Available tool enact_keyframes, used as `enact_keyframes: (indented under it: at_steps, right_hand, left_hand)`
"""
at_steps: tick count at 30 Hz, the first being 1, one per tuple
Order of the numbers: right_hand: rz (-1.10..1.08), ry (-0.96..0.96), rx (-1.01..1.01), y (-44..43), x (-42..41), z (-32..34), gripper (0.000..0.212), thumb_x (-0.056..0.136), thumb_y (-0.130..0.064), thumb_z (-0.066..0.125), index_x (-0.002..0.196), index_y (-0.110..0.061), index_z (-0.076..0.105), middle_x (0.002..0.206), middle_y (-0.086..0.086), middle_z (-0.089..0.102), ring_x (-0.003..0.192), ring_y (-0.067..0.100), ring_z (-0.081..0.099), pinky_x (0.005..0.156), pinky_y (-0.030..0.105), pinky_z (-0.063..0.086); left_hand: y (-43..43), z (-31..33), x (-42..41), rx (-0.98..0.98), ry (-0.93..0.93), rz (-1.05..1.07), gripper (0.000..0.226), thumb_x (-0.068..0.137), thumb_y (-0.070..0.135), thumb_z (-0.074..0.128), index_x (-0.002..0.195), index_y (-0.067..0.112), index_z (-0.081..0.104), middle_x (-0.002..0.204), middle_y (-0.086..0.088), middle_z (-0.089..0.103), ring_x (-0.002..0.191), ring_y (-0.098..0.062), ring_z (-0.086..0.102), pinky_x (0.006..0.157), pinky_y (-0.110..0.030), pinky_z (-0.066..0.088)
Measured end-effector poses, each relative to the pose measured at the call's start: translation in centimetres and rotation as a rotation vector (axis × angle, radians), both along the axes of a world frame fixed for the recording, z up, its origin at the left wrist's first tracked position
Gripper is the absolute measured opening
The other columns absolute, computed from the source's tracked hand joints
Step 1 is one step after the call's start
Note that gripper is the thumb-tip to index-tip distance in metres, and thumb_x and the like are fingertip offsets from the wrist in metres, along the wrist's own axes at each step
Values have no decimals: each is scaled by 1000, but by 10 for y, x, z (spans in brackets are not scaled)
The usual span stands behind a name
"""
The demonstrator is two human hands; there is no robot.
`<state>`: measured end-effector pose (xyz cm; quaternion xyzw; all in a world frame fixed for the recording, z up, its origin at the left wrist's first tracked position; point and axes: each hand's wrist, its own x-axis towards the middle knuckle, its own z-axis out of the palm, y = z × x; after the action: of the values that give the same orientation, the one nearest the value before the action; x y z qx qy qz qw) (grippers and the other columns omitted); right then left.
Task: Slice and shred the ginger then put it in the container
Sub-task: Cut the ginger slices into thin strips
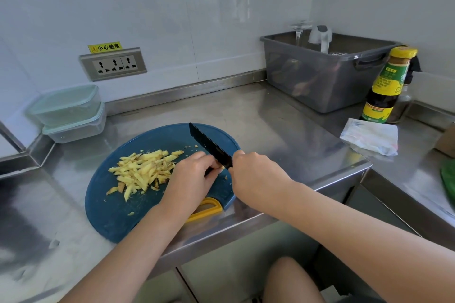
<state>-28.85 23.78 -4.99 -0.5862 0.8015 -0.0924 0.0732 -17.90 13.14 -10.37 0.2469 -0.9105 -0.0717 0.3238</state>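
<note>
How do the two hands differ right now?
The left hand pins a small ginger piece with curled fingers; the right hand grips the black knife. The left hand lies beside the pile of yellow ginger shreds; the right hand lies beyond the knife. Both are over the round blue cutting board.

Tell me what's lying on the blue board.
A pile of ginger shreds, a few stray bits, and the knife, held by the right hand. The left hand covers the ginger piece being cut; only a sliver shows.

Wall (pixel 172 7): pale panels, beyond the left hand (pixel 192 174)
Socket strip (pixel 113 64): beyond, left of it, yellow label (pixel 105 47) above
Counter (pixel 283 118): stainless steel, beneath, wrapping right
</note>
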Motion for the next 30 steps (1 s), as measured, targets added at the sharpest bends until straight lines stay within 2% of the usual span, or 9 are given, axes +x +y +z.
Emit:
enact_keyframes:
  at_steps: [6,10,13,16,19,22,25,27,30]
  right_hand:
    - [5,-72,9,-2,-5,-1,12,96,-18,45,94,-9,38,66,-1,39,56,14,44,44,22,34]
    - [-7,-33,-23,0,-3,-8,12,97,-19,44,100,-8,41,66,0,40,61,18,48,45,24,34]
    - [-13,3,-31,1,1,-13,15,99,-20,42,106,-7,41,76,4,46,68,21,51,53,28,40]
    - [-17,-25,-31,-1,-1,-12,13,98,-20,43,97,-9,38,69,1,41,64,20,49,48,26,35]
    - [0,-64,-20,-5,-7,-7,15,98,-20,44,91,-8,37,65,0,36,58,17,44,44,23,30]
    - [21,-63,4,-11,-10,-3,16,98,-19,44,87,-9,38,66,1,38,54,14,40,43,22,27]
    - [54,-56,45,-16,-14,-2,25,98,-18,43,74,-10,39,68,2,42,52,11,39,42,21,25]
    - [81,-35,63,-16,-16,-1,23,99,-18,40,78,-9,45,68,0,39,52,10,38,42,20,25]
    - [49,-79,33,-12,-16,-2,21,99,-21,40,82,-9,41,69,1,41,53,10,38,43,20,27]
  left_hand:
    - [0,0,0,19,7,-3,8,74,10,77,76,14,70,75,2,65,67,-13,60,62,-21,45]
    - [1,1,0,32,17,-17,9,74,9,77,75,14,70,75,2,65,68,-13,60,63,-23,47]
    - [-1,1,1,30,22,-24,12,73,8,78,72,15,68,73,3,63,66,-12,59,61,-24,48]
    - [-2,1,0,28,22,-27,12,73,7,77,72,14,67,73,2,63,66,-13,59,60,-28,50]
    - [-1,1,0,29,17,-25,10,74,8,77,73,13,69,74,2,64,67,-12,59,62,-26,50]
    - [1,1,0,32,14,-39,9,73,8,78,74,13,70,74,2,65,67,-11,60,63,-22,48]
    - [2,0,0,38,32,-39,9,74,7,77,75,12,71,75,1,65,68,-12,61,64,-25,51]
    - [3,0,0,36,43,-35,9,74,7,77,75,13,70,75,1,65,67,-12,61,63,-24,50]
    - [3,-1,0,35,37,-29,9,75,8,77,75,13,70,75,1,64,68,-12,60,62,-22,49]
